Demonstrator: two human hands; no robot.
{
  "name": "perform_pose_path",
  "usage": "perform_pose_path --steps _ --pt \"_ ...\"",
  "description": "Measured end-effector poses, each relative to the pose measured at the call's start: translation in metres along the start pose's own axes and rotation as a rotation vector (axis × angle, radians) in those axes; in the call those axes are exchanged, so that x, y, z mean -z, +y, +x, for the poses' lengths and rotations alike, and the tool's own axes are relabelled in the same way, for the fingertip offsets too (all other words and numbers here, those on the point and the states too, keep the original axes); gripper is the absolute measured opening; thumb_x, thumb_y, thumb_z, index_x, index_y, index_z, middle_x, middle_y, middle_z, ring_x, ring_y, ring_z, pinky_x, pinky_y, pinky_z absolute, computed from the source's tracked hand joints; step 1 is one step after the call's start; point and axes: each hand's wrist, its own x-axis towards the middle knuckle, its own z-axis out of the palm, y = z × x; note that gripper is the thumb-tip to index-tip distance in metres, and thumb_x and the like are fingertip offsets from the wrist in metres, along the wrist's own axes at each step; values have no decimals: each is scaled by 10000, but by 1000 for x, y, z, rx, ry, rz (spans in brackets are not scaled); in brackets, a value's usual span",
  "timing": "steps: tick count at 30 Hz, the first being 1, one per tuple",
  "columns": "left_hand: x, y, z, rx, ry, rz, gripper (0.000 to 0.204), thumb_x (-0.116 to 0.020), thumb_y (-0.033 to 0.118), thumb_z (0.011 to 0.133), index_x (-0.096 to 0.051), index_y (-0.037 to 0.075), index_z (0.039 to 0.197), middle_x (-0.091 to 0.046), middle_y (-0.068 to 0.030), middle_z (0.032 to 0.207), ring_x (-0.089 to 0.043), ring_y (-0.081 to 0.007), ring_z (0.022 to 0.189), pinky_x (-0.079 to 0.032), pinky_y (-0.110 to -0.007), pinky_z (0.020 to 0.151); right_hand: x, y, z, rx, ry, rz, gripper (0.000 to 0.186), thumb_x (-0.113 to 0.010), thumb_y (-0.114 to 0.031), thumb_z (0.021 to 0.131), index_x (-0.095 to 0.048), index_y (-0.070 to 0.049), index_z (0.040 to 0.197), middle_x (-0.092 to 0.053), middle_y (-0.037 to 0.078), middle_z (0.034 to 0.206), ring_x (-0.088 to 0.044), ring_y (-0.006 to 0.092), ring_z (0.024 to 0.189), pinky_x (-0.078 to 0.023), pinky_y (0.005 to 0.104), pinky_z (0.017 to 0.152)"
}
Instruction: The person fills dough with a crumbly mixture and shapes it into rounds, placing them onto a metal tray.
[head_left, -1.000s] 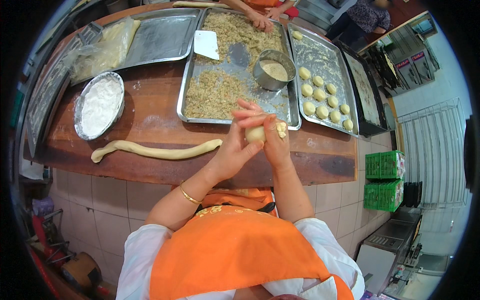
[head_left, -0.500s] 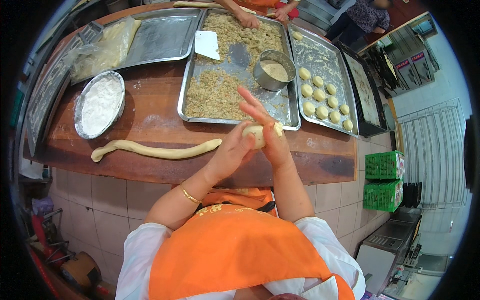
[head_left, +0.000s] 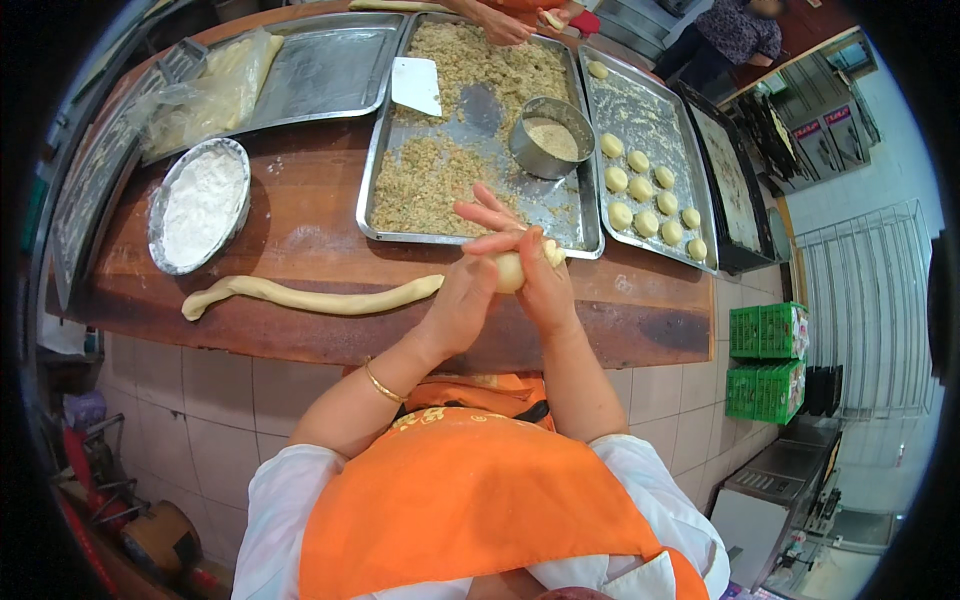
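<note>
A brown wooden desk (head_left: 300, 225) carries everything. On it, the big metal tray (head_left: 385, 175) is strewn with crumbly filling (head_left: 425, 185), with a white scraper (head_left: 416, 85) and a round metal tin (head_left: 550, 150) lying in it. To its right a second tray (head_left: 700, 160) holds rows of pale dough balls (head_left: 645, 205). A round dish of flour (head_left: 200, 205) sits at the left, and a long dough rope (head_left: 310, 296) lies along the desk's near edge. Above that edge, the left hand (head_left: 470, 290) and right hand (head_left: 545, 285) press palm to palm around a small dough ball (head_left: 510, 270), each grip loosely closed on it, left fingers stretched out
</note>
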Motion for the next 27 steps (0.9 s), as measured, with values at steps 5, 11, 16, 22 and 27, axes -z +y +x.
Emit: perform_pose_path --steps 5,11,16,22,27 --pt "-11 -15 -3 38 156 93 658 -328 576 1032 -537 -23 1206 -608 -137 1152 -591 -232 1101 -455 -321 949 -2 3 -2 -26 101 -14 629 -317 -496 1064 -754 -46 1018 -612 153 1344 -307 327 1463 -258 480 1175" --pt "5 8 0 111 48 112 498 -418 461 1044 -523 5 1215 -601 -109 1104 -570 -192 1115 -483 -302 919 5 7 -9 -136 -61 -76 702 -227 -523 1065 -735 -38 1057 -537 141 1429 -274 320 1475 -209 481 1202" --pt "-22 -18 0 -139 293 7 431 -497 370 1041 -444 26 1295 -584 -67 1106 -573 -132 1033 -502 -277 817 -6 8 -6 -64 175 -90 645 -291 -490 1071 -731 -21 1025 -586 174 1332 -395 302 1403 -355 439 1115" --pt "-2 -24 -1 136 257 -335 344 -491 310 1051 -406 77 1289 -571 -46 1099 -584 -110 925 -510 -266 755 1 -13 -8 -260 232 -603 298 -640 -314 959 -718 -33 897 -699 113 892 -654 184 888 -513 343 789" --pt "-7 -13 -1 134 251 -780 239 -485 263 1055 -480 57 1177 -594 -91 1076 -594 -146 885 -505 -280 723 7 -24 -6 -378 232 -491 169 -745 -185 887 -680 -31 908 -641 32 726 -629 86 655 -501 260 591"
